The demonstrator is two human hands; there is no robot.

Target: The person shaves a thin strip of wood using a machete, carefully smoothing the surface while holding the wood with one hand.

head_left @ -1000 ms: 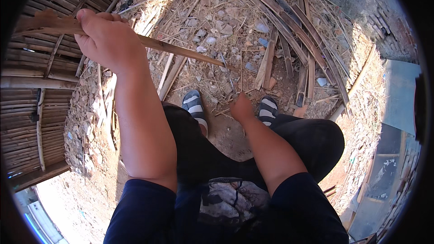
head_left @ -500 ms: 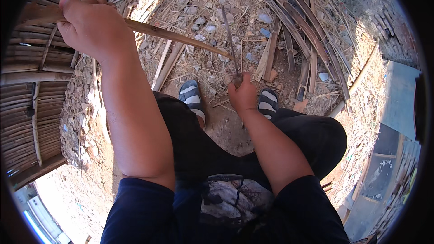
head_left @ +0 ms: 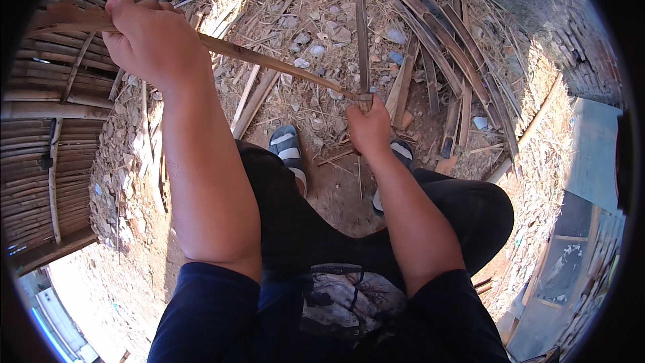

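Ahead & to the left of the L sandal (head_left: 287,151), L hand (head_left: 154,40) is clenched round a bamboo strip (head_left: 269,62), thumb toward the strip's wide, ragged end. Strip slants from that fist to a spot ahead & right of the sandal, narrow end right by the knife (head_left: 363,40); can't tell if they touch. R hand (head_left: 371,128), also ahead & right of the sandal, grips the knife by its handle, blade pointing away from the body.

Writing etc.: shirt (head_left: 208,309), bodyward of the sandal, has a grey & white print (head_left: 353,296) on front w/ small faint lettering near its lower edge, too small to read. Dark panel (head_left: 570,225), far right of the sandal, has pale marks; can't tell if writing or wear. Bluish sheet (head_left: 594,148) just ahead of that panel.

Other stuff: bamboo pile (head_left: 447,40) well ahead & right of the sandal, pcs. overlapping; straw & stones ahead of it too. Slatted wall (head_left: 74,191) far left of the sandal. R sandal (head_left: 402,151) to its right, partly hidden by R forearm.
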